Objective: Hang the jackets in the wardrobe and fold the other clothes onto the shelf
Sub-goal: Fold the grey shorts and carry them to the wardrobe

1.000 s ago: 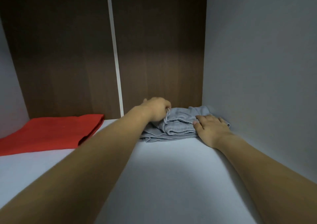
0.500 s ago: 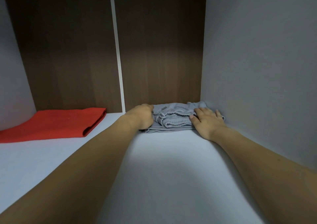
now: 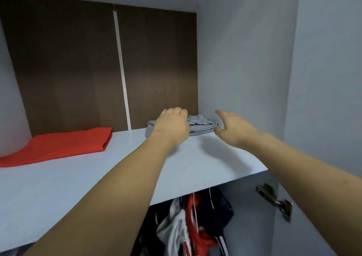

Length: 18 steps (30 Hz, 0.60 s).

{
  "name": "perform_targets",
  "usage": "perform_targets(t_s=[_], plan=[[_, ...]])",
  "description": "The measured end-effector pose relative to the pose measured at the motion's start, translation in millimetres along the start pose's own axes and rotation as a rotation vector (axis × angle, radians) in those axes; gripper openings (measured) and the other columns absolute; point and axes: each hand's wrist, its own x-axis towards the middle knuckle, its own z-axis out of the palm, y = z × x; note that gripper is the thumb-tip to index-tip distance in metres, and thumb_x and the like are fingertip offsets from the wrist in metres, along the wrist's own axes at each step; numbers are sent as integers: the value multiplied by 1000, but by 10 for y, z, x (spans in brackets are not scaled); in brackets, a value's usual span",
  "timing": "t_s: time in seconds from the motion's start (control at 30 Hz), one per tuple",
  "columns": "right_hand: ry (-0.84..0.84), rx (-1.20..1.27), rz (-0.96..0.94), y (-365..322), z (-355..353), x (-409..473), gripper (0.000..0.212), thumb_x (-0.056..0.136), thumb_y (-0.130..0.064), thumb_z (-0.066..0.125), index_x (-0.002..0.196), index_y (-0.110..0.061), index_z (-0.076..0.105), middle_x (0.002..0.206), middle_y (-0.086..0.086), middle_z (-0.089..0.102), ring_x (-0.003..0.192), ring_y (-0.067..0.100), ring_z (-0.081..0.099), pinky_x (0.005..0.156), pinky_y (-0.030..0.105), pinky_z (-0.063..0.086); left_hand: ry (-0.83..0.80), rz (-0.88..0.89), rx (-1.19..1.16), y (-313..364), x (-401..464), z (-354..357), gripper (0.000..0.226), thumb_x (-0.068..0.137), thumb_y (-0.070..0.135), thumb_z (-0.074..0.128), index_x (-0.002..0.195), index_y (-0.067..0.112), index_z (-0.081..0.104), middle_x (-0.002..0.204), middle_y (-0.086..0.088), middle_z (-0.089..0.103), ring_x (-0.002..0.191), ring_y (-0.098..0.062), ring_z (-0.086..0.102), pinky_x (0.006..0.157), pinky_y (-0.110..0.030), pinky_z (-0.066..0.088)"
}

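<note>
My left hand point(image 3: 171, 125) hovers in front of the grey clothes point(image 3: 199, 126), fingers relaxed, holding nothing; right hand point(image 3: 234, 128) just beside them, fingers spread, not gripping; the folded grey pile sits at the shelf's point(image 3: 195, 157) back right corner; red top point(image 3: 64, 146) lies folded well left; jackets point(image 3: 195, 222) hang below.

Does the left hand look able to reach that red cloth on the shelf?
Probably yes. The left hand is open, holds nothing, and bare shelf lies between it and the red cloth, with nothing in the way.
</note>
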Motion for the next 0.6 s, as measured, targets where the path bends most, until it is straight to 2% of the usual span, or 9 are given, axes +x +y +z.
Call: perform_targets(t_s=[0.13,0.3,0.5,0.6], plan=[[-10,-107,67,-58,-286,-597,68,97,-35,48,154,-15,19,160,5,24,144,27,28,115,35,26,57,150,15,228,-173,-194,42,101,29,37,138,10,42,140,-9,46,130,-29,41,116,-41,22],[75,-168,162,-61,-901,-1356,67,97,-35,47,154,-14,19,160,4,24,146,25,25,116,35,24,136,277,-72,698,-408,-594,44,101,34,38,137,9,42,137,-10,49,127,-30,44,115,-41,22],[233,-245,215,4,-1729,-2424,64,97,-33,47,153,-12,23,159,5,27,145,21,24,115,30,20,410,425,-228,1581,-720,-1401,46,100,33,43,137,6,43,137,-11,48,127,-31,42,116,-42,23],[273,-287,226,95,-2095,-3081,64,97,-33,49,153,-13,24,158,4,29,144,20,25,114,28,20,515,478,-298,2165,-1007,-1764,50,99,32,43,141,4,41,144,-12,43,136,-30,35,120,-44,15]])
